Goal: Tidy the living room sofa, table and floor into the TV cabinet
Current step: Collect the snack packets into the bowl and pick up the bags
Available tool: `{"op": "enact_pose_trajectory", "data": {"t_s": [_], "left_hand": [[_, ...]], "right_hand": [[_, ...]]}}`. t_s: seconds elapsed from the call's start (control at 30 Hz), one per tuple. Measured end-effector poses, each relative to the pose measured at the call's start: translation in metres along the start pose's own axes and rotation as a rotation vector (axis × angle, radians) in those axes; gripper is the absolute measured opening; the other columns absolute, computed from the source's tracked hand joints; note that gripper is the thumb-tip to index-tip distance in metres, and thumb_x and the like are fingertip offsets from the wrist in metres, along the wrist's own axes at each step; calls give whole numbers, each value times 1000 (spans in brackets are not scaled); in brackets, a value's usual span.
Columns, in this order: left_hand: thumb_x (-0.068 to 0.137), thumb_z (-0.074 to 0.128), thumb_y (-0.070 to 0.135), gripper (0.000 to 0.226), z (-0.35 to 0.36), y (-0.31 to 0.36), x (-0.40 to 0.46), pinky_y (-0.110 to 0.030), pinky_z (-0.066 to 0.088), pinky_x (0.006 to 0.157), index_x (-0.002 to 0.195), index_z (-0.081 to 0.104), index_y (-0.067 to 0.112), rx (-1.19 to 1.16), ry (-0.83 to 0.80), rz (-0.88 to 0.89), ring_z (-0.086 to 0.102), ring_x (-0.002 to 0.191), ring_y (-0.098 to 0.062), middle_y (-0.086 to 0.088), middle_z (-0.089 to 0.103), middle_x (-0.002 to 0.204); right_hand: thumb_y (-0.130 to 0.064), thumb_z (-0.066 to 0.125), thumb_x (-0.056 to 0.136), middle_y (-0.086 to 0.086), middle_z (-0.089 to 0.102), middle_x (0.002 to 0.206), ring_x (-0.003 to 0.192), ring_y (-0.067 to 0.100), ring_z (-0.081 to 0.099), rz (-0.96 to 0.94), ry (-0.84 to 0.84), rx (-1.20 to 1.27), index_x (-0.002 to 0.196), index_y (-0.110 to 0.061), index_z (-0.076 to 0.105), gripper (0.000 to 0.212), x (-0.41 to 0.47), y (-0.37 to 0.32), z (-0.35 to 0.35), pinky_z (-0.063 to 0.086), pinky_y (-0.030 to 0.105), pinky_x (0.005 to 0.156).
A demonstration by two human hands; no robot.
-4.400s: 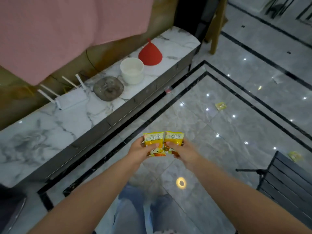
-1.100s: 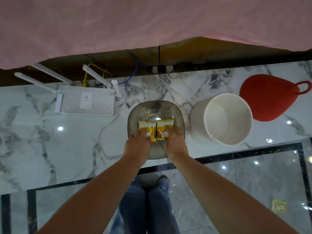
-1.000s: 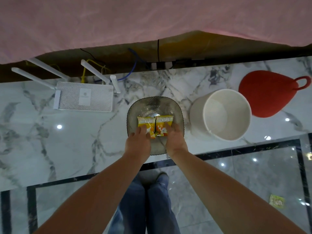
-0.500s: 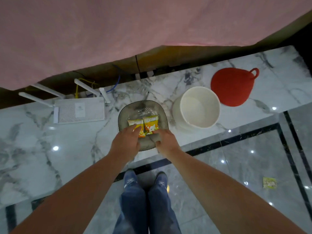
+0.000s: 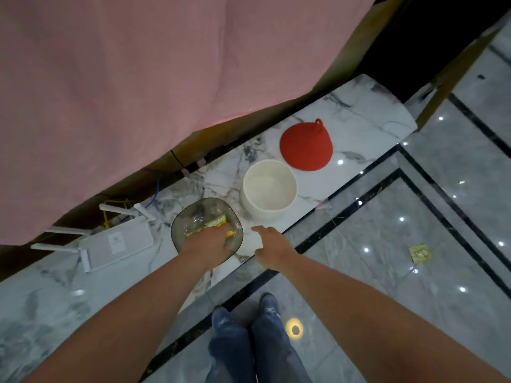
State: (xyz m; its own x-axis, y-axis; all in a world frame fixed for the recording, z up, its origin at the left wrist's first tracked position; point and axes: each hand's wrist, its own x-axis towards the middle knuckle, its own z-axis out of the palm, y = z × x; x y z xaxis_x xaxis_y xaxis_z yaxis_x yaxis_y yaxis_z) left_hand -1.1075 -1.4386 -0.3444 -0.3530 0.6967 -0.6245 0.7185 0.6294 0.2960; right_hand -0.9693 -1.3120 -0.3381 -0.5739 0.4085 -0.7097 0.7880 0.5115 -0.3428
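Observation:
Two yellow snack packets [image 5: 216,223] lie in a smoky glass dish [image 5: 177,230] on the marble TV cabinet top [image 5: 359,125]. My left hand [image 5: 206,244] reaches into the dish, its fingers bent down over the packets and covering their near ends. My right hand [image 5: 272,244] hovers just right of the dish above the cabinet's front edge, fingers loosely extended and holding nothing. Another yellow packet [image 5: 420,253] lies on the tiled floor to the right.
A white round tub [image 5: 269,189] stands right of the dish, with a red cone-shaped cover [image 5: 305,145] behind it. A white router [image 5: 116,244] with antennas sits to the left. Pink cloth [image 5: 166,78] hangs over the wall above. My feet stand at the cabinet's base.
Both hands carried the packets from the floor area into the dish. My right hand has now let go and pulled back to the right; the left hand stays on the packets.

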Motion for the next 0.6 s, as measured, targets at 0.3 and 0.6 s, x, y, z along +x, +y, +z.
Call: {"op": "enact_pose_trajectory", "data": {"t_s": [0.3,0.6], "left_hand": [[97,49,28,37,-13,76,3,-36,48,94,133,52,22,31,-35,164,53,115,-20,-1,45,138],[97,53,34,22,-27,156,36,-40,46,100,116,62,29,130,-132,213,54,116,-23,-5,56,130]], "right_hand": [[-13,54,93,9,36,147,126,28,48,147,117,228,151,-26,31,64,-58,76,-25,45,42,103],[-20,54,97,11,34,148,133,29,42,236,184,341,151,-22,32,59,-104,175,-38,39,36,107]]}}
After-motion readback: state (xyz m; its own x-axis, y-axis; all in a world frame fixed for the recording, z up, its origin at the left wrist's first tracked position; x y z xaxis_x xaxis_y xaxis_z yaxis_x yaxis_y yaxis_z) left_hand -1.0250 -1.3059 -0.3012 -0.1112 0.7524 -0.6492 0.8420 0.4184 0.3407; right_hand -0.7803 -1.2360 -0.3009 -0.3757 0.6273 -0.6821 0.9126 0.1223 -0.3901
